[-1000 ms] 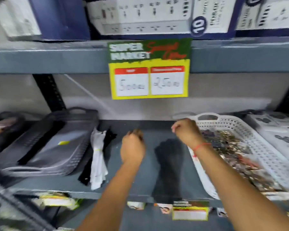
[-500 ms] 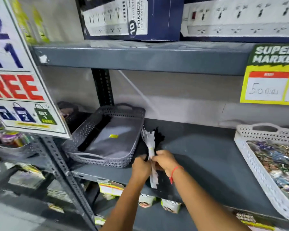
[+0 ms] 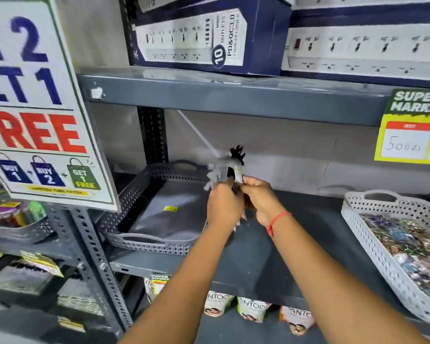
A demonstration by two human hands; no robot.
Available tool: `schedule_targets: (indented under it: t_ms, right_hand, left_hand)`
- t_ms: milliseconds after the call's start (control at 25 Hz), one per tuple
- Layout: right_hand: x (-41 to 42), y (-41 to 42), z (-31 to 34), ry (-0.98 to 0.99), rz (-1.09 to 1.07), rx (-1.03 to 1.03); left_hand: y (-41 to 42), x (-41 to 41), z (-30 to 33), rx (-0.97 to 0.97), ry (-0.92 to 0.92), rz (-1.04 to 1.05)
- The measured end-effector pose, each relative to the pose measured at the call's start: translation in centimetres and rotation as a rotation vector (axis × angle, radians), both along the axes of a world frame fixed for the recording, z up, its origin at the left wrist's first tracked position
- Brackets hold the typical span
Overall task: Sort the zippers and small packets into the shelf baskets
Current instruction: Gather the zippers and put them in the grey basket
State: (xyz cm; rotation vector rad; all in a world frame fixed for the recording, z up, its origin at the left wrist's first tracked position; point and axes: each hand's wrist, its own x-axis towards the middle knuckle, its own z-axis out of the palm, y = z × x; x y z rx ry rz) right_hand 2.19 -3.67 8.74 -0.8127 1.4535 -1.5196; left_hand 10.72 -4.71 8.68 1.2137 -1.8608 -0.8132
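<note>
Head view: left hand (image 3: 224, 207) and right hand (image 3: 258, 198) pressed together, both clamped on a bundle of white and black zippers (image 3: 227, 167), lifted clear of the shelf (image 3: 308, 244); gripped at mid-length, probably to keep loose strips gathered; held just beside the grey basket (image 3: 144, 242), likely its destination; white basket (image 3: 353, 214) of small packets (image 3: 407, 247) well apart, far right.

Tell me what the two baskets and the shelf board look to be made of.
Grey basket: moulded plastic, matte; perforated walls, moulded handle slot. White basket: same kind of plastic, slightly glossy, lattice holes. Shelf board: likely painted steel, smooth grey with soft sheen, mounted on a slotted metal upright.
</note>
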Motion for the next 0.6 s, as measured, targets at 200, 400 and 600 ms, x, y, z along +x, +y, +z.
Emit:
schedule_targets:
  t_ms: [200, 400, 600]
  right_hand:
    - [3.4, -5.7, 1.0, 0.092, -0.009, 0.011]
    - [7.8, -11.1, -4.6, 0.347, 0.031, 0.307]
    - [10.0, -12.0, -7.4, 0.606, 0.130, 0.514]
  left_hand:
    - [-4.7, 3.6, 0.6, -0.005, 0.009, 0.049]
    - [-9.1, 7.6, -3.3, 0.296, -0.274, 0.108]
    - [-10.8, 9.6, -6.1, 0.337, -0.544, 0.000]
